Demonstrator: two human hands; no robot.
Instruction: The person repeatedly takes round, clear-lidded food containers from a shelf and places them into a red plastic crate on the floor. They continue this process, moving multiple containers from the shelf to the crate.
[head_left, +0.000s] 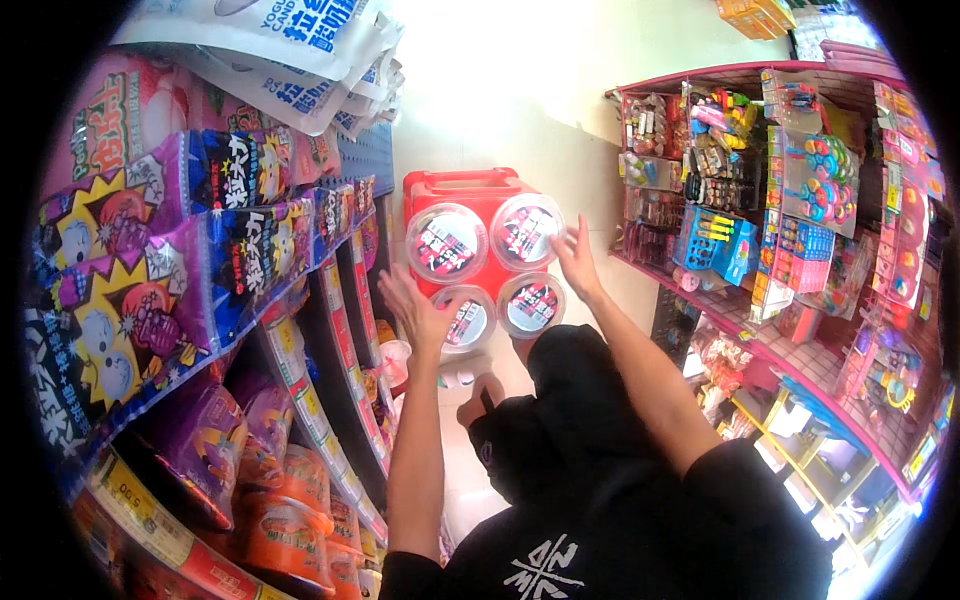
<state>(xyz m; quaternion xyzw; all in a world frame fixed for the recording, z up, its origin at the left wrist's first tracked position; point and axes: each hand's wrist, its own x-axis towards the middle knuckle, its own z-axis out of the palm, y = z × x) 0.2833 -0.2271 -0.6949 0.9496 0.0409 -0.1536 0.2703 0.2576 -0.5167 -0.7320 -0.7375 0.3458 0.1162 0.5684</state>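
Note:
Several round clear plastic tubs with printed lids stand grouped on a red plastic crate in front of me. My left hand (420, 311), fingers spread, is at the near left tub (469, 322) and partly covers it; whether it grips the tub I cannot tell. The far left tub (448, 244) is just beyond those fingers. At the right edge of the far right tub (527, 231), my right hand (577, 259) has its fingertips on or close to the rim. The near right tub (531, 306) has no hand on it. The red crate (465, 187) shows behind and between the tubs.
Shelves with purple snack bags (150, 277), orange tubs (281, 532) and white candy bags (330, 67) line the left. On the right stands a pink wire rack (675, 292) with hanging toys. Pale tiled floor (480, 127) shows beyond the crate.

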